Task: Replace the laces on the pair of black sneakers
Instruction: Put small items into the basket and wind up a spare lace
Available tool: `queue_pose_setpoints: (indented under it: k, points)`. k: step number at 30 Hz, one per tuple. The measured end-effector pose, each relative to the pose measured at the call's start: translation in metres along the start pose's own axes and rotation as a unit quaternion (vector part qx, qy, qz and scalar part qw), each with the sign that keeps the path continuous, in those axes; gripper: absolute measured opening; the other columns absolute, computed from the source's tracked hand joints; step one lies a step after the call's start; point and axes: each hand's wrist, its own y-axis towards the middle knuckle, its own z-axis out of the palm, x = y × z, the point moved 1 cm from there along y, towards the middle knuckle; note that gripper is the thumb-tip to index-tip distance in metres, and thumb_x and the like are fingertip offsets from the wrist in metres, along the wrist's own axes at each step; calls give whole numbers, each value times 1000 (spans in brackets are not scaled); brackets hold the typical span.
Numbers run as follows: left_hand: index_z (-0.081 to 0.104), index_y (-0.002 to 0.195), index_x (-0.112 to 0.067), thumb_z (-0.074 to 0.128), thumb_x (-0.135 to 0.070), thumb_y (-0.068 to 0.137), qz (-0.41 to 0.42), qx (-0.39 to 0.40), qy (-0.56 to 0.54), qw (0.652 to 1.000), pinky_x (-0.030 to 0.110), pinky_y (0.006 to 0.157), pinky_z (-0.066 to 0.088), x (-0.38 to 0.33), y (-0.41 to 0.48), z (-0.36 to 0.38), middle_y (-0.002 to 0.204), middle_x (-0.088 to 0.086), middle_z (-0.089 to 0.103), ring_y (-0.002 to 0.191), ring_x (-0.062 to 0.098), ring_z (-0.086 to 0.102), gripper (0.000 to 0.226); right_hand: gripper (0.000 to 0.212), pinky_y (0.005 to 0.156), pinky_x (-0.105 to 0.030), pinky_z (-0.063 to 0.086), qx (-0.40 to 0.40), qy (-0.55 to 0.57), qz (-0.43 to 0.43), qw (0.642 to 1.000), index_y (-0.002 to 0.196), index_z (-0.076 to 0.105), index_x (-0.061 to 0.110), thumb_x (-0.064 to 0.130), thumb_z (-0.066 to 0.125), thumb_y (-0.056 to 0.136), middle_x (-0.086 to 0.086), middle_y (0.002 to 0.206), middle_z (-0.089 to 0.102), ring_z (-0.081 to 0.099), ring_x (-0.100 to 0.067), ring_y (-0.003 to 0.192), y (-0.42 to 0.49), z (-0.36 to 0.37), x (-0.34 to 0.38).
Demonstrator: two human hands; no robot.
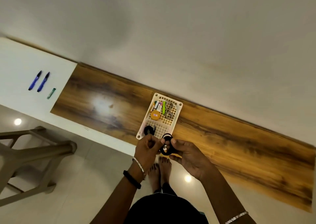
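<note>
A coiled black lace (pixel 166 144) hangs between my two hands just in front of the white basket (pixel 177 116). My left hand (pixel 147 147) pinches one side of the coil with curled fingers. My right hand (pixel 188 152) grips its other side between thumb and fingers. A second black lace bundle (pixel 149 129) lies in the near left corner of the basket. No sneakers are in view.
The basket stands on a wooden shelf (pixel 239 141) against the wall and also holds an orange round tin (pixel 155 115), tape rolls (pixel 169 111) and small packets. Two blue markers (pixel 39 82) and a green one (pixel 51 93) lie on the white top at left. A plastic stool (pixel 30 155) stands lower left.
</note>
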Motion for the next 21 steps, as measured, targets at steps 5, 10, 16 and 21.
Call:
queue_pose_setpoints:
  k: [5,10,16,21]
  points:
    - [57,77,6,73,-16,88,-28,-31,39,998,36,58,58,36,58,13,68,25,64,64,28,63,29,26,84,-36,58,-113,-70,-32,991,113,69,11,23,74,91,-8,98,78,75,-23,94,70,-11,-20]
    - [62,73,-7,79,-31,79,-74,-67,56,993,47,70,60,73,109,24,74,18,70,75,37,69,31,23,66,-37,60,-194,-136,-70,969,93,71,16,7,86,78,-13,89,77,75,-27,75,139,-23,-40]
    - [57,79,-11,79,-6,80,-110,-84,37,990,54,76,59,107,156,31,87,20,70,86,41,69,23,22,72,-38,63,-266,-163,-45,949,90,75,5,4,88,73,-18,86,75,73,-29,72,206,-31,-63]
    - [61,74,-22,77,-32,71,-99,-86,85,988,51,75,59,148,183,29,78,5,73,78,29,72,19,32,71,-38,59,-325,-281,-89,899,90,63,8,17,89,74,-14,85,74,71,-31,80,216,-19,-67]
